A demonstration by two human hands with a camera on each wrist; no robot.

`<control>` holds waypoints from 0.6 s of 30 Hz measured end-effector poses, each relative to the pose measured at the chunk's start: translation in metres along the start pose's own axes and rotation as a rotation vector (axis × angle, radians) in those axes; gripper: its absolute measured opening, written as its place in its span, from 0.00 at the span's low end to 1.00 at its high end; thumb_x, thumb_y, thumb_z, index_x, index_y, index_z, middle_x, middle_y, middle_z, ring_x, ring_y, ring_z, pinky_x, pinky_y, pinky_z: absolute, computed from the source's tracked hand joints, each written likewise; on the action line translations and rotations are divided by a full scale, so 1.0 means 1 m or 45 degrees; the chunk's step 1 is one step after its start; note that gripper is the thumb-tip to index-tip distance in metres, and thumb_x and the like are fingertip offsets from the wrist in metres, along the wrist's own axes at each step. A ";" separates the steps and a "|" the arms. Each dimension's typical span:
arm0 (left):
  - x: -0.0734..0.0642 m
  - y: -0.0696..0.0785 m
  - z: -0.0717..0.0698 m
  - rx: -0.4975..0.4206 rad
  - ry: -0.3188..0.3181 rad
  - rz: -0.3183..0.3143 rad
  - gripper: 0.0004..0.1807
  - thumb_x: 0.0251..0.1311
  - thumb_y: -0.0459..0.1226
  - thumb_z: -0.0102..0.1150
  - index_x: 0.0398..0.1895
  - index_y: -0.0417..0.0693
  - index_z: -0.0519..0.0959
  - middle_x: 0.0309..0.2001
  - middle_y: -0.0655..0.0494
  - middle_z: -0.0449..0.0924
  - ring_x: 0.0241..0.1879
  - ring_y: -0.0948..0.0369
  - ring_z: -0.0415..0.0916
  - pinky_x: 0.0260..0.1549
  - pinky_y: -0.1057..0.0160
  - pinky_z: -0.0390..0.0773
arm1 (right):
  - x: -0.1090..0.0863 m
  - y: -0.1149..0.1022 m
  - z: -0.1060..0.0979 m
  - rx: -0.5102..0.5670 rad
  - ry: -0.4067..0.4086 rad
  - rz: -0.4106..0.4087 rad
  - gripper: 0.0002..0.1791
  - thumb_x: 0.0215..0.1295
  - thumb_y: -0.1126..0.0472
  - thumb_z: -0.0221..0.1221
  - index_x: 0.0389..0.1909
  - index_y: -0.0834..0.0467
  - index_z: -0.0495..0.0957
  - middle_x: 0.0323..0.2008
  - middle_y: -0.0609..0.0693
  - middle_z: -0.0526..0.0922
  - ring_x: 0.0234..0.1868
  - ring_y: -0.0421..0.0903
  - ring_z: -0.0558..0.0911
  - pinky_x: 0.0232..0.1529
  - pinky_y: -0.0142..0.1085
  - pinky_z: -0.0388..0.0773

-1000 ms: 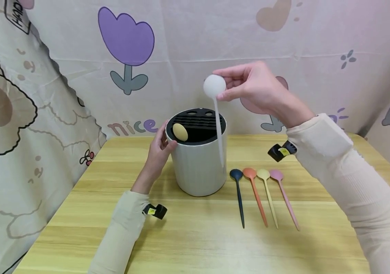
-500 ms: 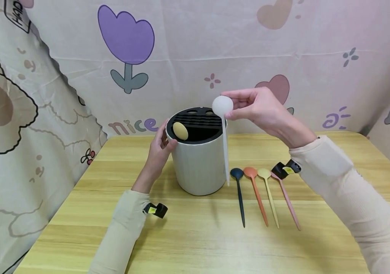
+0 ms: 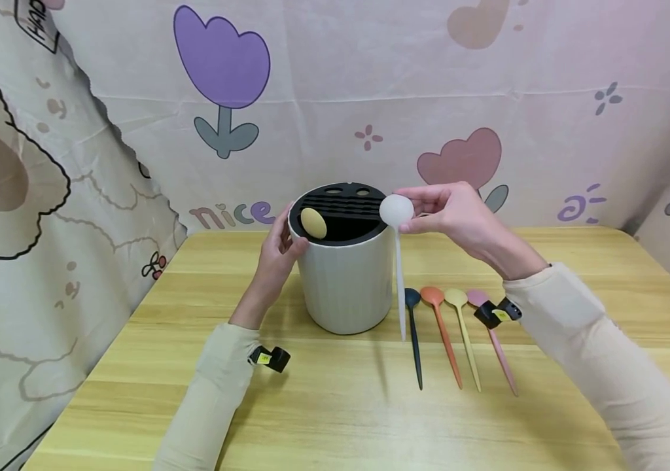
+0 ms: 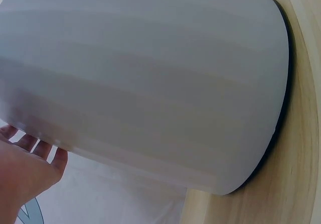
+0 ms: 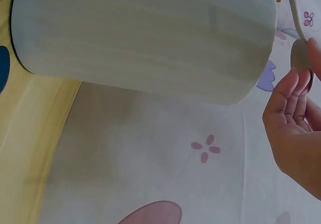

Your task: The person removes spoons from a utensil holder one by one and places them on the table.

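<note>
A white spoon [image 3: 396, 210] hangs handle down from my right hand [image 3: 458, 212], which pinches the edge of its round bowl. The spoon is just to the right of a white ribbed utensil holder [image 3: 347, 288] with a black slotted insert [image 3: 343, 204]. My left hand [image 3: 279, 255] grips the holder at its upper left side, thumb near the rim; the left wrist view shows its fingertips against the wall. A yellow spoon head [image 3: 313, 223] sticks up from the holder's front opening, its handle hidden inside. In the right wrist view the pinched spoon bowl [image 5: 300, 56] is partly covered by fingers.
Right of the holder lie a dark blue spoon [image 3: 415, 347], an orange spoon [image 3: 444, 333], a pale yellow spoon [image 3: 466, 333] and a pink spoon [image 3: 502, 360], side by side on the wooden table [image 3: 335, 418]. A printed cloth [image 3: 323, 78] hangs behind.
My right hand has lowered the white spoon and moved it a little to the right, from above the holder's right edge to beside it. My left hand stays on the holder.
</note>
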State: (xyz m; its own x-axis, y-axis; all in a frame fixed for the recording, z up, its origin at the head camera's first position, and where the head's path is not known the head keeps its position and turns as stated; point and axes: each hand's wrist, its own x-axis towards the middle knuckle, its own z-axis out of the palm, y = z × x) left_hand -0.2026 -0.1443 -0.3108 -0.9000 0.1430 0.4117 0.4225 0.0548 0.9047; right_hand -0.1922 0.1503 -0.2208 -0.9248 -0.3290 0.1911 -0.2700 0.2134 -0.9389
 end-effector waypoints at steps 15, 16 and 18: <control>0.001 0.001 0.001 0.003 -0.001 -0.019 0.69 0.38 0.75 0.59 0.76 0.44 0.48 0.74 0.49 0.52 0.71 0.57 0.51 0.68 0.53 0.54 | -0.027 0.037 -0.011 -0.018 -0.043 0.007 0.31 0.51 0.68 0.72 0.58 0.67 0.76 0.36 0.48 0.85 0.39 0.43 0.82 0.45 0.34 0.79; 0.001 0.001 0.001 0.001 0.000 -0.019 0.69 0.37 0.75 0.59 0.76 0.43 0.48 0.74 0.49 0.51 0.72 0.57 0.51 0.68 0.53 0.54 | -0.028 0.040 -0.011 -0.018 -0.049 0.011 0.31 0.51 0.68 0.72 0.58 0.67 0.76 0.37 0.49 0.85 0.39 0.43 0.82 0.45 0.34 0.80; 0.001 0.001 0.001 0.001 0.001 -0.021 0.69 0.38 0.75 0.59 0.76 0.44 0.48 0.74 0.49 0.51 0.72 0.57 0.51 0.68 0.54 0.54 | -0.030 0.044 -0.011 -0.015 -0.060 0.015 0.31 0.51 0.68 0.71 0.58 0.68 0.75 0.38 0.49 0.85 0.40 0.43 0.83 0.45 0.35 0.80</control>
State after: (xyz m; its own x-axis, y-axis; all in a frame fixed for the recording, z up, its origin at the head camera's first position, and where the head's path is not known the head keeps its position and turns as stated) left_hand -0.2032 -0.1435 -0.3099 -0.9071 0.1414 0.3964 0.4074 0.0578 0.9114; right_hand -0.1797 0.1801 -0.2649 -0.9144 -0.3691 0.1663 -0.2627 0.2284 -0.9375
